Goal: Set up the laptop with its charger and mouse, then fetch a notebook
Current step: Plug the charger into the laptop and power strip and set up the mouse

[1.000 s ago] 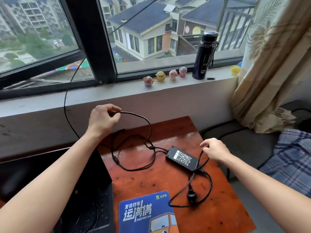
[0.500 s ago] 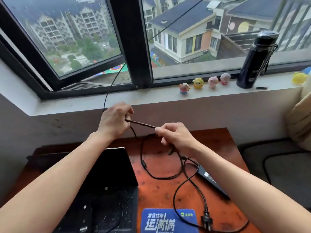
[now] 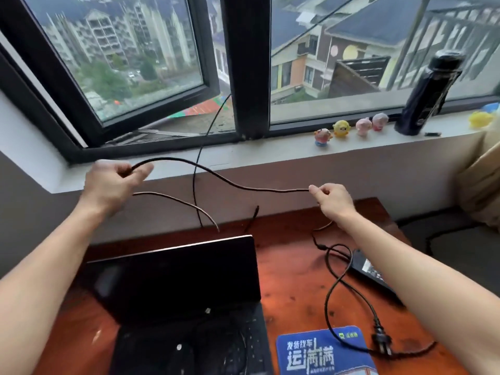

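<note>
A black laptop (image 3: 176,282) stands open on the reddish wooden desk (image 3: 292,269). Both hands hold the thin charger cable (image 3: 224,177) stretched in the air above the laptop's screen. My left hand (image 3: 113,182) pinches it on the left, with a loose end hanging down behind the screen. My right hand (image 3: 331,198) pinches it on the right. The black charger brick (image 3: 370,269) lies on the desk under my right forearm, partly hidden. Its mains cord loops down to a plug (image 3: 381,341) beside a blue mouse pad (image 3: 322,353). No mouse or notebook is in view.
A grey windowsill (image 3: 243,155) runs behind the desk with several small toy figures (image 3: 341,129) and a dark bottle (image 3: 427,96). Another black cable (image 3: 200,155) hangs from the half-open window down behind the desk. A beige curtain (image 3: 484,174) hangs at the right.
My hands, close together half a second ago, have moved apart and drawn the cable out into a long span. My view has shifted left, bringing more of the laptop into sight.
</note>
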